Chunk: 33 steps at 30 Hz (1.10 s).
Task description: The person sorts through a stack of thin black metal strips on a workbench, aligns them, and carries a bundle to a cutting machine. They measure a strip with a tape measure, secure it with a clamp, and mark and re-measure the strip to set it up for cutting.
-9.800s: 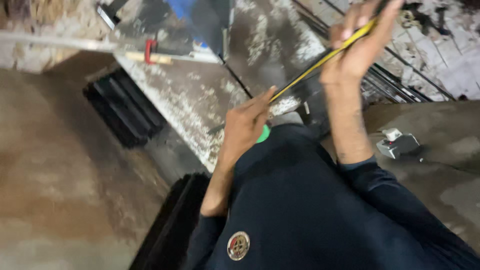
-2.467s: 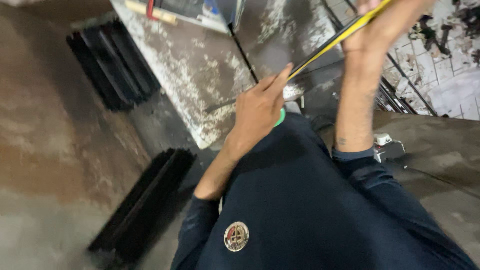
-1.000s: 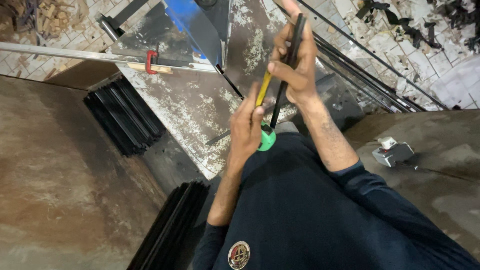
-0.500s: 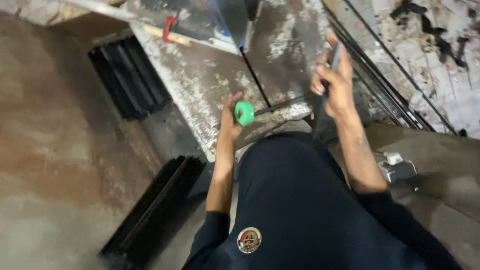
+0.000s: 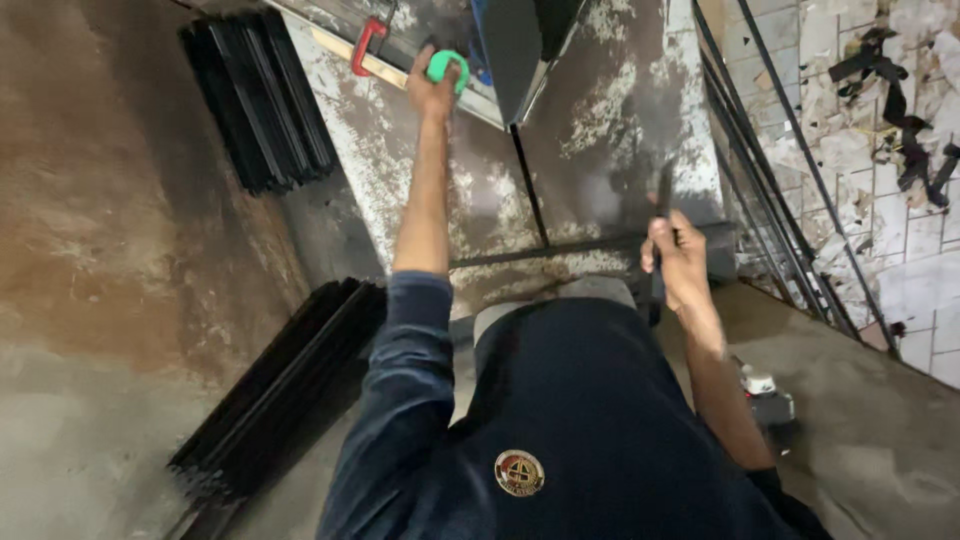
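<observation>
Both hands occupied over the worn metal table [image 5: 620, 130].

The green tape [image 5: 446, 66] is gripped in the left hand [image 5: 434, 88], arm stretched to the table's far side, just beside a red clamp [image 5: 366, 45]. A dark bar [image 5: 662, 215] (its far end blurred) is clenched in the right hand [image 5: 676, 260] at the near edge. Black strips [image 5: 285, 385] are stacked on the floor, left.

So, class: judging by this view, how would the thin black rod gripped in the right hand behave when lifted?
The black rod looks like slim metal stock, so probably stiff and heavy for its size. Its narrow, smooth-looking form may slip in the right hand. Laid on the mottled steel table, it would likely stay flat, not tip.
</observation>
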{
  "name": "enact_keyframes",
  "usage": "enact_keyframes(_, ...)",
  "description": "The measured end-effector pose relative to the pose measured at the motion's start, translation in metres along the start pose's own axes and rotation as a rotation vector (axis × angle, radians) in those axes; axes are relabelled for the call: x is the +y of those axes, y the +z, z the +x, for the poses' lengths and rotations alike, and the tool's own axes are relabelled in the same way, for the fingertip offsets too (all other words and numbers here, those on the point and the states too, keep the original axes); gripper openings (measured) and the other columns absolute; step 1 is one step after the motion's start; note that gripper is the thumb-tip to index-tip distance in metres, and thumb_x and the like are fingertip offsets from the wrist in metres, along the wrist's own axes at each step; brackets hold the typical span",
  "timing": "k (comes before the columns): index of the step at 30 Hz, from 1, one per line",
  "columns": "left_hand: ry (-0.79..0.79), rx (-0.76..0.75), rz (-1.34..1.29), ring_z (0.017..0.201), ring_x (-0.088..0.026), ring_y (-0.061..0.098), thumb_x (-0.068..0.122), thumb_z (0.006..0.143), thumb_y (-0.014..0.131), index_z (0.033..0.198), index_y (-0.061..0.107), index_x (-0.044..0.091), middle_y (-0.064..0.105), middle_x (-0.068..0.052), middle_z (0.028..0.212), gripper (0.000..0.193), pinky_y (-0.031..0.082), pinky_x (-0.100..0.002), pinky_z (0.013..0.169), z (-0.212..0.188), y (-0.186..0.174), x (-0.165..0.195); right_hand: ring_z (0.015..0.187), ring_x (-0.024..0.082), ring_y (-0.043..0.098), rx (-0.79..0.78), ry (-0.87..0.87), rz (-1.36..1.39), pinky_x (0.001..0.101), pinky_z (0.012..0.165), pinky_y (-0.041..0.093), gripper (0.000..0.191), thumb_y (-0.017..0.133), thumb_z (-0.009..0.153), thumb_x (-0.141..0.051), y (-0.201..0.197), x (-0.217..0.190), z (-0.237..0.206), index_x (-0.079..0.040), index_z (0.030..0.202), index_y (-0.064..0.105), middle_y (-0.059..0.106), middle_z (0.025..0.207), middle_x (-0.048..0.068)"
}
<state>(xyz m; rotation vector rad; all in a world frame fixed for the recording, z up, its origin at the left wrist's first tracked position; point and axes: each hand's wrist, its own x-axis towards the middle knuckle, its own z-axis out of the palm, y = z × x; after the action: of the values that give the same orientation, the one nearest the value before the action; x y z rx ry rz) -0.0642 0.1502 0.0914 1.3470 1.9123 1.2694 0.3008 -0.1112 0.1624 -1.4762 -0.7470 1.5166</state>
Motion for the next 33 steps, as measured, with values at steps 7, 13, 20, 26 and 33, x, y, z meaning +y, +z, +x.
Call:
enact_keyframes(7,0.205,-0.387,0.236,0.114,-0.031,0.068,0.007,0.079,0.080,0.129,0.068,0.006,0.070,-0.015,0.129,0.051,0.054,-0.038,0.096,0.033,0.020,-0.013,0.082,0.026,0.063,-0.229,-0.493,-0.861,0.0373,0.071,0.052,0.032,0.067,0.102,-0.002,0.005,-0.036,0.066,0.000,0.133,0.067,0.061,0.101,0.013)
enact_keyframes(13,0.390,-0.031,0.414,0.120,-0.039,0.065,0.004,0.093,0.066,0.138,0.060,0.005,0.061,-0.018,0.140,0.045,0.057,-0.045,0.102,-0.040,-0.008,-0.010,0.089,0.030,0.064,-0.365,-0.805,-1.106,0.0436,0.078,0.053,0.037,0.071,0.094,0.002,0.017,-0.019,0.110,-0.006,0.131,0.073,0.063,0.105,0.015)
enact_keyframes(20,-0.053,-0.430,-0.021,0.096,-0.034,0.075,0.010,0.092,0.075,0.120,0.072,0.003,0.073,-0.021,0.112,0.029,0.062,-0.039,0.079,-0.218,-0.032,0.021,0.098,0.029,0.065,-0.531,-0.937,-1.104,0.0436,0.086,0.053,0.037,0.073,0.086,0.003,0.036,0.045,0.135,-0.012,0.119,0.080,0.068,0.109,0.008)
enact_keyframes(26,-0.051,-0.257,-0.062,0.094,-0.031,0.076,0.003,0.090,0.076,0.109,0.075,0.005,0.075,-0.016,0.109,0.019,0.061,-0.036,0.078,-0.266,-0.017,-0.015,0.105,0.024,0.066,-0.676,-1.101,-0.982,0.0405,0.093,0.045,0.014,0.080,0.093,-0.008,0.048,0.083,0.161,-0.009,0.107,0.076,0.071,0.108,0.004)
enact_keyframes(33,-0.148,-0.083,-0.050,0.076,-0.024,0.071,0.000,0.085,0.079,0.101,0.074,0.003,0.074,-0.012,0.093,0.017,0.056,-0.036,0.067,-0.251,0.019,-0.034,0.114,0.021,0.068,-0.606,-1.243,-1.015,0.0439,0.109,0.038,0.015,0.080,0.093,-0.001,0.069,0.089,0.209,-0.010,0.104,0.078,0.072,0.111,0.001)
